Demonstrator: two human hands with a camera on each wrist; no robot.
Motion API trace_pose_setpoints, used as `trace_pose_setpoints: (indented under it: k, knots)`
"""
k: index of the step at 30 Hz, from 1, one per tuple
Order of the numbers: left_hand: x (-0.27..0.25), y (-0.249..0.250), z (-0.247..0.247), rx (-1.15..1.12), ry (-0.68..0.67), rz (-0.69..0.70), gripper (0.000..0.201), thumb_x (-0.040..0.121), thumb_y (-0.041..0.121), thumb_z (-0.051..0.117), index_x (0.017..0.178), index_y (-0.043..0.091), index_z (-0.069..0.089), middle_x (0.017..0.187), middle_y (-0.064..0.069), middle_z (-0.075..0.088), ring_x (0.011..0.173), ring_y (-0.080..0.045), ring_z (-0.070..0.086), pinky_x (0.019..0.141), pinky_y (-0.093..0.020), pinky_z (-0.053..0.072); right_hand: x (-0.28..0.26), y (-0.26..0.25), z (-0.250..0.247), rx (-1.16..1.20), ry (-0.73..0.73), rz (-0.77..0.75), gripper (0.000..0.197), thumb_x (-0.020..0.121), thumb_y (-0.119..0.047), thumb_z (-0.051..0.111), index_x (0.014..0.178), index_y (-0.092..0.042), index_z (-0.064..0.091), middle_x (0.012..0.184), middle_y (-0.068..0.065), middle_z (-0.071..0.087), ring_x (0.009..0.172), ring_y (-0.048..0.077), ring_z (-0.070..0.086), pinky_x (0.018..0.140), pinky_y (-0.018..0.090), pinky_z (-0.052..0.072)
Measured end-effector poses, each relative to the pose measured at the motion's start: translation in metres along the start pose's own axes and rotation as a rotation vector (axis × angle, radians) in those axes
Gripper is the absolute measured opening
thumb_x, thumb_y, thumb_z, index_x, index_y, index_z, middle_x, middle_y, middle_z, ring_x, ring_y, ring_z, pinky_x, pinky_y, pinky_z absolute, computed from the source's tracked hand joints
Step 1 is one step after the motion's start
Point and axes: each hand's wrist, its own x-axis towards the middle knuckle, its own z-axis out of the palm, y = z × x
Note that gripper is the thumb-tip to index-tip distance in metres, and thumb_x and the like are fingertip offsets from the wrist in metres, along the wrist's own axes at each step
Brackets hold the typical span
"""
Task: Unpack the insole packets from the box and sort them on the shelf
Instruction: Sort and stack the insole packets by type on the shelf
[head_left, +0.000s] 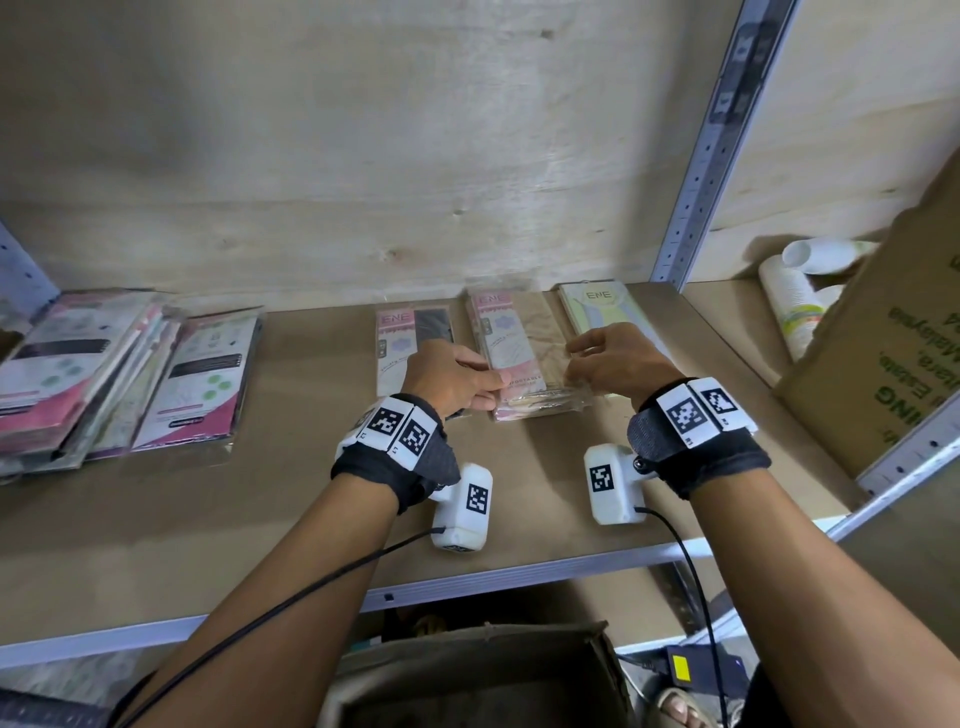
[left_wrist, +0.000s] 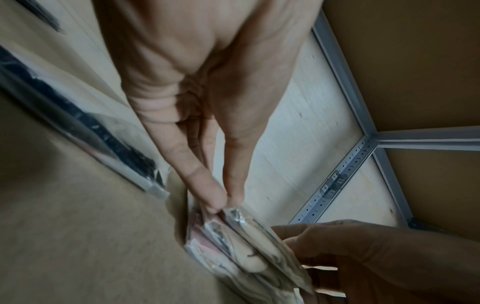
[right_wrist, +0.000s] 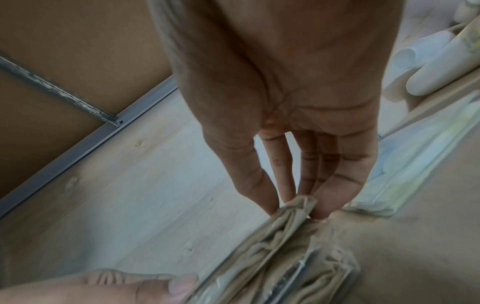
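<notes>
— plywood behind, brown shelf (head_left: 519, 499) below; both hands pinch the beige insole packets (head_left: 524, 358), left hand (head_left: 452, 376) and right hand (head_left: 613, 361) at opposite edges.
— squaring the stack (i'd guess), then back to the box (head_left: 467, 675)?
— likely. black packet (head_left: 415, 338) and green packet (head_left: 597, 306) crowd either side.

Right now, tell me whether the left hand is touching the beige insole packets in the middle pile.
Touching. The left wrist view shows the left hand pinching the edge of the beige insole packets.
</notes>
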Motion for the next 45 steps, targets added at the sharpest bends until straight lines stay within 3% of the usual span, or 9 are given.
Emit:
trace_pose_setpoints:
  k: [5,10,16,21,28,32,36,41,45]
  knots:
    - [0.000,0.000,-0.002,0.044,0.021,0.012,0.042,0.074,0.011,0.086,0.110,-0.003,0.070,0.095,-0.021,0.074,0.076,-0.025,0.076,0.075,-0.037,0.063,0.001,-0.001,-0.002,-0.009,-0.022,0.008,0.038,0.072,-0.008,0.077,0.110,-0.013,0.069,0.105,0.009,0.068,0.085,0.020,0.063,0.074,0.030,0.055]
    - [0.000,0.004,-0.022,0.151,0.143,0.080,0.027,0.077,0.031,0.084,0.091,0.011,0.072,0.075,-0.007,0.073,0.067,-0.022,0.075,0.072,-0.039,0.063,-0.002,-0.009,-0.015,-0.023,0.066,-0.064,0.029,0.080,-0.017,0.072,0.109,-0.021,0.068,0.096,0.004,0.069,0.089,0.021,0.065,0.093,0.043,0.054]
    - [-0.021,0.000,-0.074,0.165,0.316,0.170,0.021,0.086,0.023,0.075,0.105,0.014,0.074,0.082,-0.004,0.074,0.062,-0.015,0.069,0.063,-0.026,0.060,-0.029,-0.034,0.001,0.067,0.025,-0.236,0.015,0.088,-0.012,0.066,0.100,-0.020,0.070,0.084,0.004,0.072,0.070,0.014,0.068,0.069,0.031,0.057]
    - [-0.050,-0.008,-0.130,0.198,0.311,0.192,0.014,0.091,0.020,0.069,0.103,0.013,0.073,0.081,-0.006,0.073,0.064,-0.014,0.067,0.059,-0.023,0.059,-0.056,-0.062,0.050,0.157,-0.180,-0.307,0.016,0.088,-0.006,0.064,0.095,-0.018,0.071,0.074,0.007,0.071,0.065,0.020,0.065,0.062,0.032,0.051]
    - [-0.083,-0.030,-0.226,0.268,0.541,0.200,0.009,0.091,0.022,0.067,0.097,0.021,0.073,0.082,0.002,0.072,0.069,-0.012,0.068,0.059,-0.023,0.055,-0.062,-0.120,0.145,0.169,-0.437,-0.294,0.018,0.094,0.005,0.051,0.095,-0.007,0.065,0.075,0.010,0.063,0.059,0.020,0.062,0.049,0.026,0.052]
    - [-0.101,-0.040,-0.268,0.289,0.616,0.178,0.009,0.089,0.023,0.067,0.082,0.026,0.071,0.076,0.003,0.073,0.062,-0.012,0.069,0.064,-0.028,0.058,-0.060,-0.163,0.208,0.139,-0.551,-0.260,0.027,0.092,0.010,0.046,0.115,-0.001,0.057,0.085,0.012,0.062,0.069,0.025,0.060,0.060,0.033,0.052]
    - [-0.107,-0.043,-0.294,0.279,0.653,0.153,0.017,0.089,0.019,0.066,0.073,0.025,0.069,0.073,-0.001,0.072,0.063,-0.020,0.066,0.067,-0.032,0.057,-0.056,-0.198,0.267,0.128,-0.596,-0.218,0.044,0.094,0.003,0.051,0.137,-0.002,0.042,0.088,0.008,0.059,0.067,0.018,0.056,0.050,0.019,0.048]
    - [-0.111,-0.042,-0.307,0.206,0.676,0.147,0.009,0.088,0.017,0.066,0.083,0.017,0.072,0.067,0.001,0.069,0.052,-0.012,0.062,0.058,-0.028,0.058,-0.037,-0.205,0.312,0.033,-0.379,-0.250,0.077,0.080,-0.008,0.075,0.141,-0.001,0.027,0.129,0.020,0.056,0.115,0.035,0.059,0.098,0.046,0.050]
    - [-0.112,-0.040,-0.310,0.202,0.687,0.147,0.013,0.086,0.017,0.065,0.075,0.022,0.071,0.065,0.003,0.070,0.050,-0.012,0.062,0.068,-0.036,0.063,-0.029,-0.199,0.321,-0.016,-0.325,-0.220,0.083,0.074,-0.014,0.080,0.139,-0.004,0.029,0.125,0.020,0.059,0.113,0.036,0.060,0.097,0.049,0.051]
